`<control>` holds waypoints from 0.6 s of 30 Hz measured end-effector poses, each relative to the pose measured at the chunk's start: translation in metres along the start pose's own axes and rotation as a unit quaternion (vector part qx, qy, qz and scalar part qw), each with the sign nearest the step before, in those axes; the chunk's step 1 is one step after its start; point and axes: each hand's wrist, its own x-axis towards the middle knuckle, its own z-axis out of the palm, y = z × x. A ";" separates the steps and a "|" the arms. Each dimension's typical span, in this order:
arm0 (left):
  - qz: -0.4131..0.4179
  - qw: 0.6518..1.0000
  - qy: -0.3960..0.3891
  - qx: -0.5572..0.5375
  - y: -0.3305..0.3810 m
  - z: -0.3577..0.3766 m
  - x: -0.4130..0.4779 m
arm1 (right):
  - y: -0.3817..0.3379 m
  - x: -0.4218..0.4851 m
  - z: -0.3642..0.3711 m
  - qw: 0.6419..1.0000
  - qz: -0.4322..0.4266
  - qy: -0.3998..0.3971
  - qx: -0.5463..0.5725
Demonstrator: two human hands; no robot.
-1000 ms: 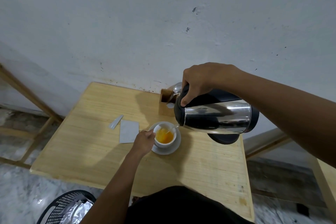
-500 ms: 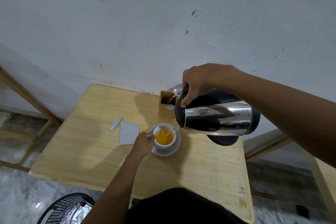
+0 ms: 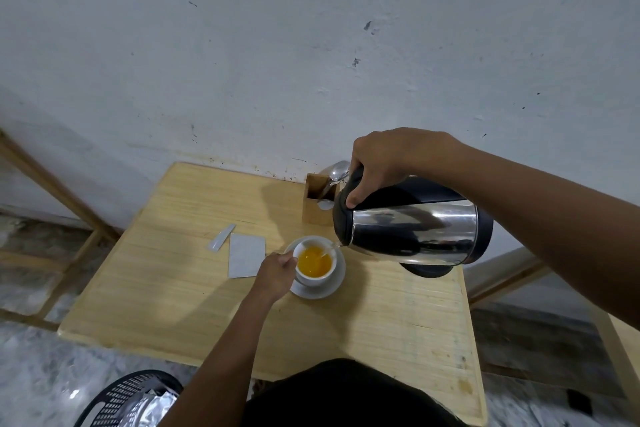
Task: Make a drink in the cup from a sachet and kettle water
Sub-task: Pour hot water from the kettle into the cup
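A white cup (image 3: 318, 279) stands on a white saucer (image 3: 329, 289) at the middle of the wooden table (image 3: 180, 305); it holds orange liquid. My left hand (image 3: 277, 270) grips the cup at its left side. My right hand (image 3: 384, 163) holds the black handle of a steel kettle (image 3: 415, 230), tilted with its spout over the cup's right rim, and a thin stream of water runs into the cup. The opened silver sachet (image 3: 246, 255) lies flat left of the cup, with its torn-off strip (image 3: 221, 237) beside it.
A wooden holder (image 3: 313, 210) with a spoon (image 3: 334, 175) stands at the back of the table against the wall. The kettle's black base (image 3: 427, 269) sits under the kettle at the right. A black mesh bin (image 3: 128, 399) is on the floor at the lower left.
The orange liquid in the cup has risen slightly as water keeps running in. Both hands and the kettle hold nearly the same position.
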 end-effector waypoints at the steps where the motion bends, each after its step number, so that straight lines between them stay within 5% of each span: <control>1: 0.000 1.000 0.001 -0.001 0.000 0.000 0.000 | 0.002 0.001 0.002 1.000 0.000 0.001 0.004; 18: -0.012 1.000 0.004 0.000 0.001 0.003 0.002 | 0.012 -0.002 0.030 0.999 0.004 0.025 0.043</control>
